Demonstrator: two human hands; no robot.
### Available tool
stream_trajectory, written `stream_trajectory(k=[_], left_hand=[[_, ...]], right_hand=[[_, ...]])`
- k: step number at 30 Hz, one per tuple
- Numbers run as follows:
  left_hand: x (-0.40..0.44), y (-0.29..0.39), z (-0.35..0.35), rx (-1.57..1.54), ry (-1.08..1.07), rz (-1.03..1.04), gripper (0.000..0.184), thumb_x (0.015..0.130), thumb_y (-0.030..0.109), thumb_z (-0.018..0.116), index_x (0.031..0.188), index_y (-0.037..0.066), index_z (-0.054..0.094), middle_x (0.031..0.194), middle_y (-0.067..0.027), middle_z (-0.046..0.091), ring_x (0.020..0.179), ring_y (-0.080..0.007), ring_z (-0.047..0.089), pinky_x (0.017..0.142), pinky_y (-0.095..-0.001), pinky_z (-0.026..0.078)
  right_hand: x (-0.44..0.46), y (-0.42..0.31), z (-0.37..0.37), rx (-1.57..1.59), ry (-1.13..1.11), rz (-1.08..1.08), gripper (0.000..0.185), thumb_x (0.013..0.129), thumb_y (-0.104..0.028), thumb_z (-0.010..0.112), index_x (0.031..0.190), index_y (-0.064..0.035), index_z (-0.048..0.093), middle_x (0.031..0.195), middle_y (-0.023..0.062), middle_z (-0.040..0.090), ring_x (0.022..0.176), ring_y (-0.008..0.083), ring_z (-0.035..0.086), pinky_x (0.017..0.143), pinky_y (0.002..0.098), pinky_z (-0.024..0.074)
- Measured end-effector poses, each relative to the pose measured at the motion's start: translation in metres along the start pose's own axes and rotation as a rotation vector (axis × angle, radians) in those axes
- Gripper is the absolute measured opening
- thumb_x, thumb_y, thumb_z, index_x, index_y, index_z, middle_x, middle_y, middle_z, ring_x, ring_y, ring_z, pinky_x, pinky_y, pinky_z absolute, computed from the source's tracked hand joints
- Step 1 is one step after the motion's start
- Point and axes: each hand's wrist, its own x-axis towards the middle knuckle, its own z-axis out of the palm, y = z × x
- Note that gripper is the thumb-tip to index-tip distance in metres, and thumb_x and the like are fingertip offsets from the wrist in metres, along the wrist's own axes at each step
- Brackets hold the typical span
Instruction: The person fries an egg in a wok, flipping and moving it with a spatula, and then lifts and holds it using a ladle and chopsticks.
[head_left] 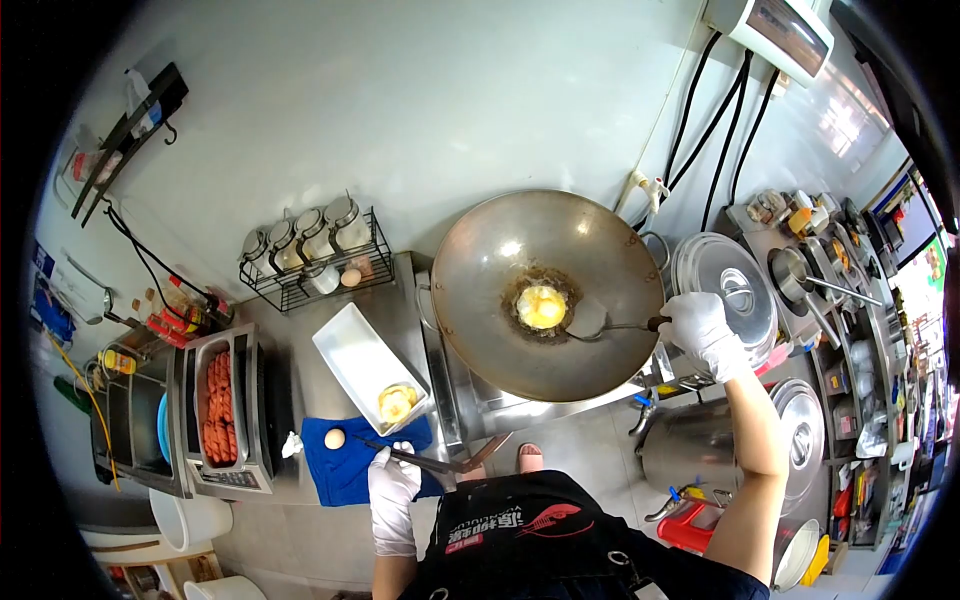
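Observation:
My right hand [703, 330], in a white glove, is closed round the dark handle of a spatula [628, 326]. The spatula's blade rests inside a large wok [490, 245], just right of a frying egg [541, 306] at the bottom. Lower left, my gloved left hand [393, 492] grips a long dark utensil [435, 464] with a reddish-brown angled end; its exact kind is unclear. Beneath that hand lies a blue cloth [330, 478] with a whole egg [334, 438] on it. A white tray [345, 345] beyond it holds cooked egg [397, 403].
A wire rack [290, 295] of lidded jars stands against the wall. Left is a metal appliance with a tray of red meat [219, 410]. Lidded steel pots [725, 285] stand right of the wok, and a tapped steel container [690, 445] sits lower right.

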Motion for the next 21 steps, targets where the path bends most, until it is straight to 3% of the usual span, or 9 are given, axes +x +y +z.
stream_trajectory(k=[4, 7, 13, 21], left_hand=[[0.000, 0.000, 0.001, -0.005, -0.031, -0.016, 0.022, 0.089, 0.022, 0.036, 0.084, 0.005, 0.049, 0.080, -0.0081, 0.056, 0.060, -0.0155, 0.050, 0.046, -0.0249, 0.038], [-0.003, -0.010, 0.017, 0.044, 0.133, 0.117, 0.021, 0.087, 0.020, 0.038, 0.085, 0.001, 0.048, 0.076, -0.0066, 0.052, 0.052, -0.0118, 0.043, 0.043, -0.0217, 0.037], [0.000, -0.002, 0.000, -0.010, -0.051, 0.001, 0.020, 0.088, 0.020, 0.037, 0.085, 0.004, 0.048, 0.080, -0.0094, 0.055, 0.061, -0.0164, 0.050, 0.045, -0.0252, 0.038], [0.001, -0.004, 0.002, -0.002, 0.045, 0.034, 0.020, 0.088, 0.020, 0.038, 0.086, 0.004, 0.048, 0.081, -0.0098, 0.056, 0.060, -0.0165, 0.049, 0.045, -0.0252, 0.038]], right_hand=[[0.005, -0.003, 0.010, 0.056, 0.037, 0.010, 0.018, 0.062, -0.026, 0.064, 0.063, -0.0083, 0.064, 0.061, 0.0111, 0.060, 0.062, 0.0281, 0.061, 0.056, 0.0370, 0.0475], [0.007, -0.004, 0.026, 0.115, 0.158, -0.021, 0.018, 0.061, -0.026, 0.065, 0.062, -0.0086, 0.064, 0.059, 0.0109, 0.059, 0.061, 0.0277, 0.060, 0.056, 0.0370, 0.0471], [0.010, -0.005, 0.043, 0.121, 0.263, -0.025, 0.016, 0.060, -0.024, 0.066, 0.057, -0.0092, 0.060, 0.056, 0.0095, 0.056, 0.057, 0.0265, 0.059, 0.053, 0.0374, 0.0460], [0.014, -0.003, 0.042, 0.040, 0.407, -0.110, 0.016, 0.056, -0.023, 0.068, 0.058, -0.0103, 0.058, 0.054, 0.0079, 0.054, 0.053, 0.0255, 0.057, 0.049, 0.0374, 0.0442]])
